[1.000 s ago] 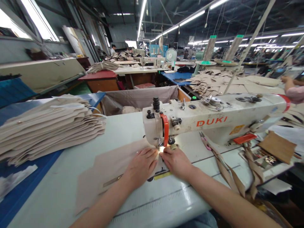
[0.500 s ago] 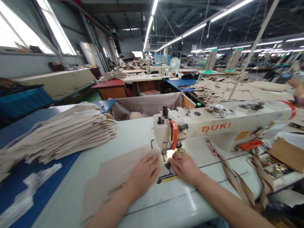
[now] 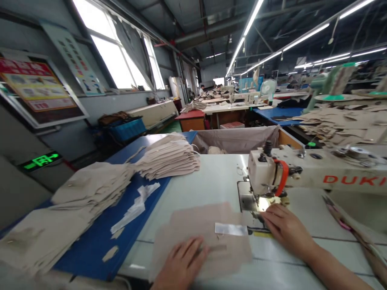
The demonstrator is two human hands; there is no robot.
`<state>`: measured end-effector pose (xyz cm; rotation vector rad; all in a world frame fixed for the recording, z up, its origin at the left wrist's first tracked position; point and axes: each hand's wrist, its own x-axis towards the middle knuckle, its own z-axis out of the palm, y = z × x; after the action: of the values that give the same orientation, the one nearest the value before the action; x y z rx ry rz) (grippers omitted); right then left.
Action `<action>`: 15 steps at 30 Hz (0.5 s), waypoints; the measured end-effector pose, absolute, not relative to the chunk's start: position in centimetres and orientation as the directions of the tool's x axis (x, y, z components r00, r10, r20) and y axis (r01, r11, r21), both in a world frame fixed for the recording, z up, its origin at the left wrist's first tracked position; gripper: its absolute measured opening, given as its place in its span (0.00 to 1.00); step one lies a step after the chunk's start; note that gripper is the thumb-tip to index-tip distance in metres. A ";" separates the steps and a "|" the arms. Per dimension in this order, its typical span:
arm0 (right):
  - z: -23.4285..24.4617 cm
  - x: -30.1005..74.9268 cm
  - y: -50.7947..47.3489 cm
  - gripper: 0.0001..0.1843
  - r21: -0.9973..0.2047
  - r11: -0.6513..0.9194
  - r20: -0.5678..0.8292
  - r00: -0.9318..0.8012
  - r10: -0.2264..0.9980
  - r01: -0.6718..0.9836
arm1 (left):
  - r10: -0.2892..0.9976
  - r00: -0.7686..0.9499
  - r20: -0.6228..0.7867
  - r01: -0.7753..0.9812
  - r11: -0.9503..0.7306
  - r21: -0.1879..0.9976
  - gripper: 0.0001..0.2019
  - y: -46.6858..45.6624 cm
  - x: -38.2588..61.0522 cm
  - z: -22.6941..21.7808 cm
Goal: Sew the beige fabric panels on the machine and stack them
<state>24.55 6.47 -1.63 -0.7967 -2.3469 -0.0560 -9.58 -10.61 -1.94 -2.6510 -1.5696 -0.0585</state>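
Observation:
My left hand (image 3: 183, 262) lies flat on a beige fabric piece (image 3: 202, 219), its fingers spread; hand and cloth are slightly blurred. A shiny whitish strip (image 3: 231, 229) lies across the right part of that piece, and a narrow slot or zip line shows near my fingertips. On the sewing machine (image 3: 263, 173), the lamp lights the needle area. Close to the presser foot is my right hand (image 3: 286, 227), with thumb and fingers drawn together; what they pinch, if anything, is hidden. The cloth sits left of the needle, apart from my right hand.
Stacked beige fabric pieces (image 3: 169, 157) lie at the table's left, with more piles (image 3: 93, 181) on a blue surface (image 3: 121, 237) beside a white scrap (image 3: 136, 207). Pink-handled scissors (image 3: 341, 221) rest right of the machine head. A cloth-lined bin (image 3: 236, 139) stands behind.
The fabric piece has slid left, out from the needle area, with my left hand on it. The whitish strip now shows. My right hand stays by the presser foot. The view has turned left.

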 end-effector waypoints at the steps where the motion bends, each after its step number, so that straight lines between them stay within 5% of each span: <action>1: -1.8 24.6 6.6 0.13 -0.149 0.822 0.609 -0.604 0.514 0.550 | 0.861 0.502 0.084 0.863 -0.504 0.011 0.38 -11.1 -10.2 -1.9; 4: -2.0 24.6 6.8 0.14 -0.097 0.841 0.638 -0.615 0.463 0.532 | 0.897 0.349 0.271 0.897 -0.403 0.183 0.19 -10.0 -12.5 1.6; 6: -2.0 24.6 6.9 0.15 -0.068 0.841 0.647 -0.618 0.446 0.536 | 0.946 0.005 0.325 0.960 -0.096 0.264 0.17 -7.2 -14.9 7.0; 9: -2.0 24.6 6.9 0.17 -0.043 0.837 0.665 -0.610 0.432 0.546 | 0.771 -0.383 0.510 0.924 0.308 0.228 0.16 -1.3 -19.2 16.4; 12: -2.0 24.6 7.0 0.19 -0.021 0.834 0.686 -0.599 0.414 0.552 | 0.649 -0.367 0.667 0.921 0.351 0.167 0.19 4.6 -22.7 22.3; 15: -1.9 24.7 7.4 0.20 0.019 0.837 0.715 -0.592 0.371 0.547 | 0.696 -0.327 0.639 0.939 0.316 0.136 0.19 9.1 -24.4 22.3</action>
<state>24.73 7.38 -1.95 -0.6661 -2.2692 -0.3053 -24.39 9.09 22.29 -1.4430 -2.1186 -0.6888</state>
